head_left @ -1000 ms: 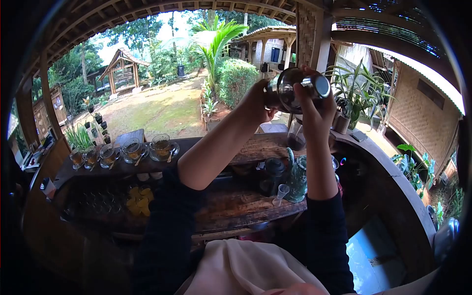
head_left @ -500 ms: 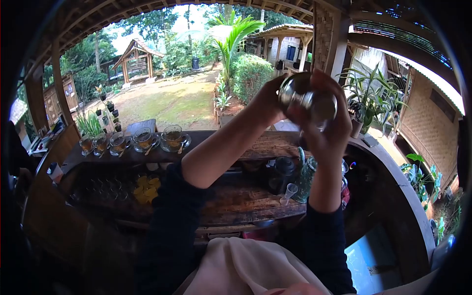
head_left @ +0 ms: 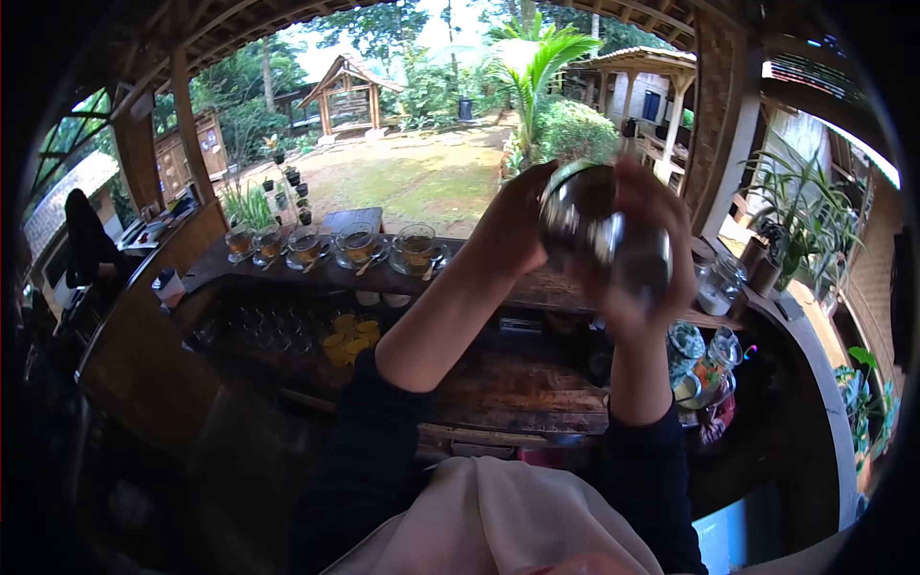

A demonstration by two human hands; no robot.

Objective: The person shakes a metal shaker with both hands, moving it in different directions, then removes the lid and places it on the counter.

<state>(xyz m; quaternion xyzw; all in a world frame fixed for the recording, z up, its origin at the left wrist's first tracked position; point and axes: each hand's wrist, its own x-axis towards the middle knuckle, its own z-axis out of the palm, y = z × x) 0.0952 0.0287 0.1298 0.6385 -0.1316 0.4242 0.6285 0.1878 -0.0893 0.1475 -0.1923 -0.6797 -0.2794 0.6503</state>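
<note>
Up in front of me, both hands are closed around a shiny metal cocktail shaker (head_left: 586, 218), which lies tilted and is partly smeared by motion. My left hand (head_left: 522, 216) grips its left end from beside and below. On the right end, my right hand (head_left: 661, 235) has its fingers wrapped over the shaker, and its outline is blurred. Below them stretches a dark wooden counter (head_left: 498, 388). Part of the shaker is hidden by my fingers.
Along the raised ledge, several glass cups (head_left: 417, 247) of brown drink stand on saucers with spoons. Yellow cups (head_left: 353, 337) and clear glasses (head_left: 273, 328) sit lower left. Glass jars (head_left: 717, 287) stand at right. A person in dark clothing (head_left: 88, 240) is at far left.
The view has swung to the right, so the surroundings sit further right in the picture. Both hands still hold the shaker, and it is more blurred now.
</note>
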